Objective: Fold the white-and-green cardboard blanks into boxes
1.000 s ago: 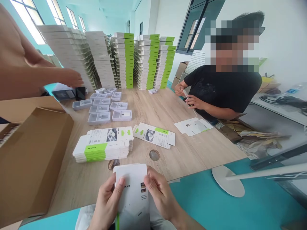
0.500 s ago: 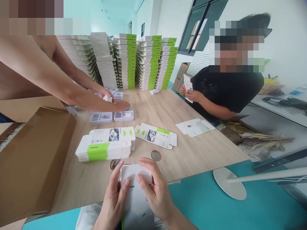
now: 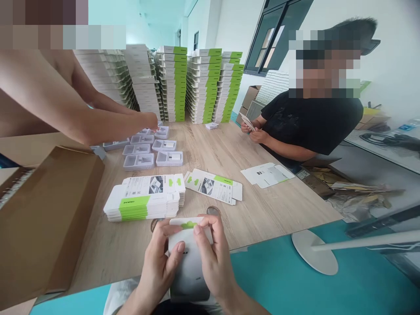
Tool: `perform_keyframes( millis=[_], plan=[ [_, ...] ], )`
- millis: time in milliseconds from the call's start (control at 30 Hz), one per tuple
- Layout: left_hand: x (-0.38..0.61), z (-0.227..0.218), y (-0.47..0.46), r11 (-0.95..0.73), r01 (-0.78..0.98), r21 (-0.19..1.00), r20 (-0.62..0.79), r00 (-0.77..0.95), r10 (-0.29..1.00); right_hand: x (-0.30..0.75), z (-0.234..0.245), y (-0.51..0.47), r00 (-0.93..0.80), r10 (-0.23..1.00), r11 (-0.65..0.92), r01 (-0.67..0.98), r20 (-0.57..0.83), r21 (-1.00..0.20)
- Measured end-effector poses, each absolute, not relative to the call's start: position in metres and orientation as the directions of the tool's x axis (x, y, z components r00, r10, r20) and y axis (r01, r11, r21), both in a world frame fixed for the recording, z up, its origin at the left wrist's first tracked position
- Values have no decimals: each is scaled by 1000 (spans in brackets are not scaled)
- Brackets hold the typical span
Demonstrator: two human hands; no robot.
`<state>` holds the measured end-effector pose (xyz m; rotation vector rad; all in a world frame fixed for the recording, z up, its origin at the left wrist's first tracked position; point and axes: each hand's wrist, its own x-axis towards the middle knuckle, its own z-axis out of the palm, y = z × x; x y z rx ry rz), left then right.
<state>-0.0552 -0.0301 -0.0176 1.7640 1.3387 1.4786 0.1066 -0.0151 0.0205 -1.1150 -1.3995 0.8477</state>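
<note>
From here I make out smooth paperboard on the white-and-green rectangular box (image 3: 190, 280), matt cardboard on the large brown carton (image 3: 49, 223), smooth plastic in the pale-lilac compartmented trays (image 3: 131, 162), matt wood grain across the pale-brown desk (image 3: 272, 210).

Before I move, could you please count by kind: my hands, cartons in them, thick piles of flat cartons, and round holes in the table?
Left hand and right hand: 2
Held carton: 1
Thick pile of flat cartons: 1
Round holes, both partly hidden: 2
Total: 6
</note>
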Motion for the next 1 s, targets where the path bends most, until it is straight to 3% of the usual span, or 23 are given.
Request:
perform_keyframes(
  millis=[67,167,267,400,567,733,1000],
  plan=[
    [-56,-7,-21,-488,435,756,559,-44,828,104,32,-12,82,941,311,161,327,-937],
    [-44,14,-14,-546,424,722,638,-105,762,100,44,-5,139,844,493,179,517,-852],
    [-24,35,-14,-404,112,908,417,-334,845,94,47,4,159,698,666,215,699,-714],
    [-11,45,-11,-276,-234,932,154,-434,888,83,43,14,155,572,776,215,805,-593],
    [-13,34,0,-348,-270,898,150,-555,818,68,33,15,256,655,725,52,711,-687],
    [-12,18,8,-377,-175,909,220,-567,794,65,27,9,234,897,401,-75,374,-913],
    [-14,-1,9,-365,-127,922,272,-459,846,76,23,18,293,896,353,-17,333,-936]
  ],
)
